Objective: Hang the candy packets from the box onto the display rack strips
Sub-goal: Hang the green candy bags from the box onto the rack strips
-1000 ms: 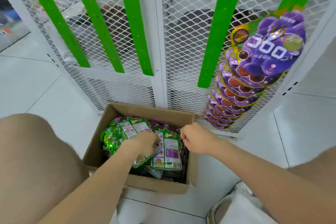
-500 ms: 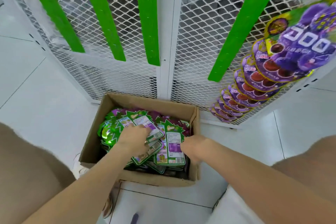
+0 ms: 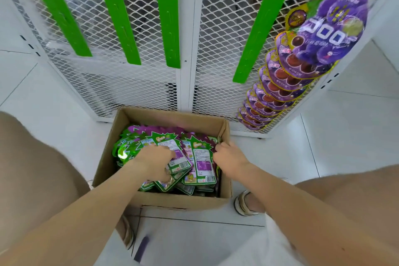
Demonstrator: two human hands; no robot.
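The left hand (image 3: 156, 158) is down inside the cardboard box (image 3: 172, 201), palm down. Its fingers are bent over a fanned bunch of green candy packets (image 3: 201, 158), and it grips several at once. More of the packets splay out from under its near side. The right hand (image 3: 230, 158) is at the right edge of the same pile, just inside the box's right wall, with its fingers curled in. It touches the edge of a packet there, but whether it has actually pinched one cannot be told.

The box is open-topped and stands on the white tiled floor (image 3: 345, 136). It is well filled with packets, green ones with label sides up in the near half and purple edges showing toward the far side. A sandal (image 3: 243, 204) sits just beside the box's near right corner, and bare legs frame the view on the left and right.

Just beyond the box stands the display rack (image 3: 133, 84), made of white wire mesh panels. Four bare green strips (image 3: 117, 15) hang down its face. A fifth strip at the far right carries an overlapping column of purple candy packets (image 3: 287, 84), which runs from the top right corner down nearly to the rack's foot.
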